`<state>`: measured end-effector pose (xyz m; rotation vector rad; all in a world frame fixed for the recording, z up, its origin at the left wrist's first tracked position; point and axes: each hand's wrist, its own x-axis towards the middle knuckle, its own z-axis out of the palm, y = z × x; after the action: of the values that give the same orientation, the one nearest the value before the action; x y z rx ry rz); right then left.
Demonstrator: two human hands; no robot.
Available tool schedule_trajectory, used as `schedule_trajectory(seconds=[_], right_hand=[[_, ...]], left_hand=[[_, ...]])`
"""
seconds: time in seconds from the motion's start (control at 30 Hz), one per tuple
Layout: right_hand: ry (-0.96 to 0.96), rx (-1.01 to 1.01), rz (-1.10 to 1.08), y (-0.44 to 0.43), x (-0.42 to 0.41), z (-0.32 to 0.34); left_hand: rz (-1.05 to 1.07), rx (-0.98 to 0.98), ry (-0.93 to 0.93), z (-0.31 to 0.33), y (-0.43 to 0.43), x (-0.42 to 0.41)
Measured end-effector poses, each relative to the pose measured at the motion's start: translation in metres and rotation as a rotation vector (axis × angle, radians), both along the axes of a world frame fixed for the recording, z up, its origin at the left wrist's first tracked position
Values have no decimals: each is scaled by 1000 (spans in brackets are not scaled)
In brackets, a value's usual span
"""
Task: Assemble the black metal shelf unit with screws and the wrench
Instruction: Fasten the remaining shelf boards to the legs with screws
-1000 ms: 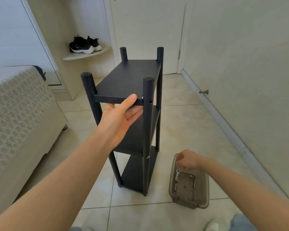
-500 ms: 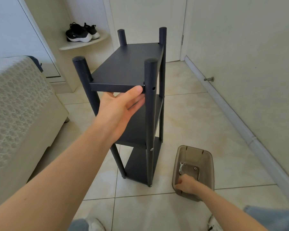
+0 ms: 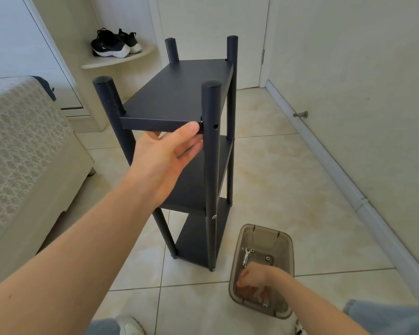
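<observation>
Left hand (image 3: 165, 160) props the shelf (image 3: 177, 93) flat-fingered; right hand (image 3: 252, 279) has dropped into the bin (image 3: 288, 250) beside it for screws (image 3: 268, 258), grasp unclear.

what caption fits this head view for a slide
Left hand steadies the top panel of the black shelf unit while the right hand reaches into the brown bin

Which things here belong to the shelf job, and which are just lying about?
Job: black shelf unit, left hand supporting its top shelf; clear bin with wrench and screws; right hand reaching into it.
Lying about: sneakers on corner ledge; bed; door stop.
</observation>
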<state>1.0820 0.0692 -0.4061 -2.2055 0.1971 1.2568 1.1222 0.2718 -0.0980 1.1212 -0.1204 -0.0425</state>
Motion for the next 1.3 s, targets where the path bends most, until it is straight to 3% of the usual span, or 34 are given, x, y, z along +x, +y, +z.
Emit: schedule_trajectory(seconds=[0.2,0.4,0.77,1.3], right_hand=[[-150,-118,-40,-12,1,-13],[-122,-249,72,-20,0,-34],[-198,-125,-52,0,3,-61],[-210,-85,-23,-2,3,-78]], left_hand=[[-38,-5,12,-1,-1,-1],[-53,14,-3,-2,-1,0],[-26,69,11,-1,-4,-2],[-26,112,27,0,-2,2]])
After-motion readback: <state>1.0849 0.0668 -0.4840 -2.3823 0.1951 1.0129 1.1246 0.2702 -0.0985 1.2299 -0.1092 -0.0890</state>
